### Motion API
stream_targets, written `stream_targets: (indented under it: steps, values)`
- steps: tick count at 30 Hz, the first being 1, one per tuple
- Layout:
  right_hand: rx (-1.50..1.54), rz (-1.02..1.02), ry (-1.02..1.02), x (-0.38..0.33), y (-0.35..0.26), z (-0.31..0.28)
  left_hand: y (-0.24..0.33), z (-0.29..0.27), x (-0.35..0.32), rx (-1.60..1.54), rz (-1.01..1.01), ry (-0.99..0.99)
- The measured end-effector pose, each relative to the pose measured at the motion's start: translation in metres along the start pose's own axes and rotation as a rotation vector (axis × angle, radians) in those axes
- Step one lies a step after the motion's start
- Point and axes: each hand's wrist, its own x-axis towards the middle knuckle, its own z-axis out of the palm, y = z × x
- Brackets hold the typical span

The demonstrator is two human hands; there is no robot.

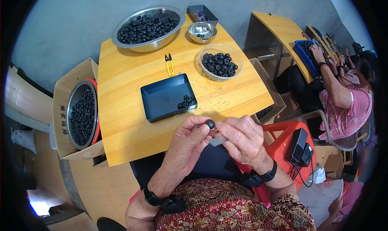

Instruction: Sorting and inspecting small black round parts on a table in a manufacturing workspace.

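Between the thumb and fingertips of my left hand (pixel 184 140) is a small black ball-shaped piece (pixel 209 124). My right hand (pixel 244 140) is closed right beside it, pinching a small flat grey blade-like tool (pixel 217 141), blurred, whose exact kind I cannot make out. Both hands are just off the table's near edge. Beyond them lies a shallow dark tray (pixel 159 97) with several black pieces (pixel 186 101) in its near right corner. Yellow-handled thread snips (pixel 169 66) rest behind the tray. A clear plastic bowl (pixel 241 63) of black ball-shaped pieces with holes stands to the right.
On the table (pixel 125 138) at the back stand a large metal basin (pixel 149 48) of black pieces, a small metal bowl (pixel 208 38) and a dark box (pixel 214 17). Left is a cardboard box (pixel 64 83); right, a red stool (pixel 279 130) and a seated person (pixel 343 106) at another table.
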Motion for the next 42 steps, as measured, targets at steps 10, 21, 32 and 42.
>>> stream_targets:
  steps: [10,21,32,42]
  values:
    - [-0.149,0.08,-0.055,-0.003,-0.001,0.006,0.002,0.006,0.001,0.081,0.074,0.027]
    - [-0.177,0.061,-0.074,-0.005,0.003,0.007,0.005,0.006,0.0,0.052,0.001,0.039]
    - [0.004,0.269,0.082,0.005,0.009,0.002,0.008,0.005,0.002,0.057,0.027,0.039]
    - [0.153,0.169,-0.022,0.009,-0.002,0.008,0.004,-0.002,0.006,0.038,-0.033,0.055]
